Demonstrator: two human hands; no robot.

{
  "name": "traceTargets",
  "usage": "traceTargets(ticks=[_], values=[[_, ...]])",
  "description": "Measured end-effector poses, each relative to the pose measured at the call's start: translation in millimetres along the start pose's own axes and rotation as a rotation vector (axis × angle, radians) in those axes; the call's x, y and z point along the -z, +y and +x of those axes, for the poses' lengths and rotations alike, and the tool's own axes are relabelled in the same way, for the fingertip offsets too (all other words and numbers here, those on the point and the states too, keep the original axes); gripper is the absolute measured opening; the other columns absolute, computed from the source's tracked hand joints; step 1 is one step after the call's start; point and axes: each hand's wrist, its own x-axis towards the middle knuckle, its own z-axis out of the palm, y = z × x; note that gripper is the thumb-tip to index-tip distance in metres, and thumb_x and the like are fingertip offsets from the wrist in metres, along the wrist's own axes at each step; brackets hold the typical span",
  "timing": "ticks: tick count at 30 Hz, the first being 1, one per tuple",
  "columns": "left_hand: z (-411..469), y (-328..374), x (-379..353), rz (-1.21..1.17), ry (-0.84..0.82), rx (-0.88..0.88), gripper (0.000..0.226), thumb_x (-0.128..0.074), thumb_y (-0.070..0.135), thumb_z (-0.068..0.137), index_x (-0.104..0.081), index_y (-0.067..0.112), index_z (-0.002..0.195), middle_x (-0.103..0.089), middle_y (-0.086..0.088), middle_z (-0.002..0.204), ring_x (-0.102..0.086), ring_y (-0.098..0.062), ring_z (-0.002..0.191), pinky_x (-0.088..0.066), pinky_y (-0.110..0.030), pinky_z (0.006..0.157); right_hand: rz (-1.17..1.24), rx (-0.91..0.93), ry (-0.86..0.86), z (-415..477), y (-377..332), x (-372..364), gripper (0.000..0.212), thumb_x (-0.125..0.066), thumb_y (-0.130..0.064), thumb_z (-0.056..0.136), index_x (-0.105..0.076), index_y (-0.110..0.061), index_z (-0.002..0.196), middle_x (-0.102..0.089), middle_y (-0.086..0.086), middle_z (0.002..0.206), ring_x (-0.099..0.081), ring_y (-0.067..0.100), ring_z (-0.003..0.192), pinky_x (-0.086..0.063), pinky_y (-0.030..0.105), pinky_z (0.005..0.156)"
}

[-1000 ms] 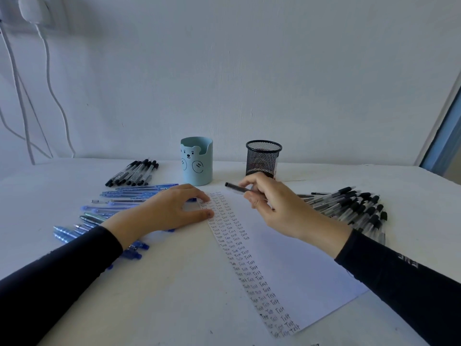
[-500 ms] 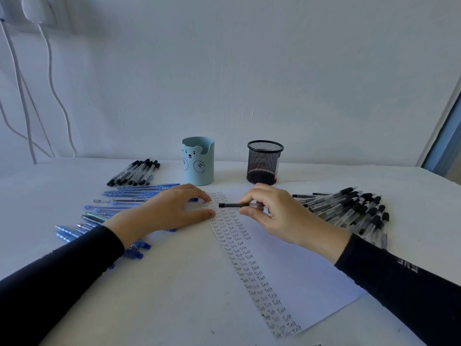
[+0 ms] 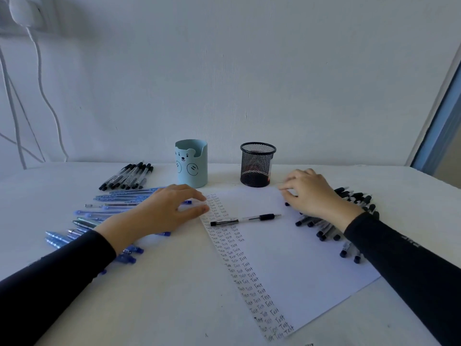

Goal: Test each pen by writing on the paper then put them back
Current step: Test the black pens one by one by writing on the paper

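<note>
Black pen [image 3: 245, 218] lies loose on paper [image 3: 299, 258]. Your left hand [image 3: 162, 213], fingers loose, rests on paper edge. Your right hand [image 3: 311, 193] over black pen pile [image 3: 359, 198]; can't tell if gripping. Bump could roll loose pen into pile, mixing tested, untested.

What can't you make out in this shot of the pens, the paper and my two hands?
Head view:
Right hand: fingertips motion-blurred, so whether they pinch a pen is unclear.
Black pens: many hidden under that hand and its sleeve.
Blue pens: some covered by the left hand.
Bear cup: its wall hides the inside.
Mesh cup: reddish thing at the bottom, too small to identify.
</note>
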Motion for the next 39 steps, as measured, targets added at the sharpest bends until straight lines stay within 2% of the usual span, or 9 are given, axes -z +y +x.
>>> traceTargets(ticks=[5, 9, 14, 17, 20, 23, 27, 32, 39], values=[[-0.4, 27.8, -4.4, -0.176, 0.109, -0.159, 0.054, -0.045, 0.083, 0.072, -0.065, 0.047, 0.107, -0.061, 0.025, 0.105, -0.055, 0.005, 0.098, -0.042, -0.01, 0.079, -0.107, -0.06, -0.094, -0.7, 14.9, 2.5, 0.033, -0.043, -0.034, 0.102, -0.074, -0.024, 0.106, -0.055, -0.005, 0.13, -0.04, 0.025, 0.12, -0.032, 0.038, 0.094], [-2.2, 40.2, -12.1, -0.149, 0.109, -0.298, 0.033, -0.07, 0.047, 0.078, -0.074, 0.031, 0.106, -0.067, 0.017, 0.092, -0.056, 0.007, 0.087, -0.042, -0.006, 0.072, -0.071, -0.032, 0.021, -0.8, 12.5, 0.7, 0.024, -0.047, -0.035, 0.101, -0.067, -0.025, 0.108, -0.058, -0.003, 0.125, -0.047, 0.024, 0.116, -0.035, 0.037, 0.095], [0.5, 31.8, -1.6, -0.123, 0.386, -0.434, 0.022, -0.071, 0.025, 0.083, -0.075, 0.016, 0.103, -0.068, 0.011, 0.087, -0.063, -0.001, 0.073, -0.049, -0.009, 0.068, 0.283, 0.056, 0.252, -5.1, 0.8, 5.9, 0.022, -0.038, -0.036, 0.104, -0.049, -0.023, 0.118, -0.07, 0.001, 0.096, -0.06, 0.016, 0.069, -0.045, 0.035, 0.065], [1.0, 28.4, 27.6, -0.253, 0.707, -0.282, 0.018, -0.073, 0.016, 0.084, -0.073, 0.014, 0.102, -0.07, 0.003, 0.088, -0.064, -0.005, 0.074, -0.049, -0.009, 0.071, 0.519, 0.138, 0.312, -10.2, -13.6, 17.9, 0.027, -0.032, -0.04, 0.103, -0.045, -0.026, 0.122, -0.061, -0.014, 0.078, -0.059, 0.012, 0.066, -0.05, 0.037, 0.064], [4.0, 5.3, 48.5, -0.413, 0.855, 0.053, 0.013, -0.072, 0.024, 0.087, -0.071, 0.023, 0.099, -0.071, 0.006, 0.086, -0.064, -0.003, 0.069, -0.051, -0.014, 0.069, 0.669, 0.174, 0.222, -17.6, -34.1, 27.2, 0.024, -0.032, -0.038, 0.104, -0.048, -0.027, 0.118, -0.046, -0.009, 0.064, -0.04, 0.006, 0.051, -0.034, 0.021, 0.053], [7.6, -29.6, 47.8, -0.405, 0.805, 0.306, 0.012, -0.073, 0.028, 0.085, -0.069, 0.021, 0.095, -0.068, 0.009, 0.077, -0.06, 0.007, 0.058, -0.047, -0.01, 0.058, 0.792, 0.147, 0.064, -28.6, -54.8, 33.6, 0.026, -0.036, -0.051, 0.099, -0.051, -0.033, 0.111, -0.047, 0.013, 0.075, -0.043, 0.018, 0.061, -0.034, 0.027, 0.062], [12.7, -63.3, 38.2, -0.271, 0.632, 0.462, 0.015, -0.073, 0.024, 0.085, -0.067, 0.013, 0.093, -0.066, 0.003, 0.071, -0.059, -0.005, 0.061, -0.046, -0.023, 0.059, 0.93, 0.167, -0.041, -34.1, -70.7, 34.3, 0.046, -0.062, -0.067, 0.08, -0.051, -0.034, 0.109, -0.049, -0.013, 0.062, -0.041, 0.008, 0.062, -0.033, 0.02, 0.057], [22.8, -70.6, 37.5, 0.018, 0.49, 0.449, 0.013, -0.07, 0.018, 0.087, -0.073, 0.005, 0.087, -0.07, -0.009, 0.081, -0.062, -0.023, 0.076, -0.046, -0.027, 0.066, 1.1, 0.173, -0.033, -32.4, -70.0, 35.8, 0.042, -0.053, -0.053, 0.077, -0.056, -0.024, 0.108, -0.051, -0.028, 0.059, -0.051, -0.007, 0.062, -0.038, 0.014, 0.065], [32.9, -69.4, 34.2, 0.237, 0.354, 0.559, 0.02, -0.064, 0.013, 0.088, -0.066, 0.002, 0.071, -0.062, -0.012, 0.067, -0.053, -0.026, 0.06, -0.042, -0.028, 0.056, 1.391, 0.141, 0.016, -32.1, -71.1, 32.8, 0.038, -0.046, -0.041, 0.095, -0.066, -0.017, 0.117, -0.066, 0.006, 0.077, -0.056, 0.015, 0.067, -0.047, 0.021, 0.062]])
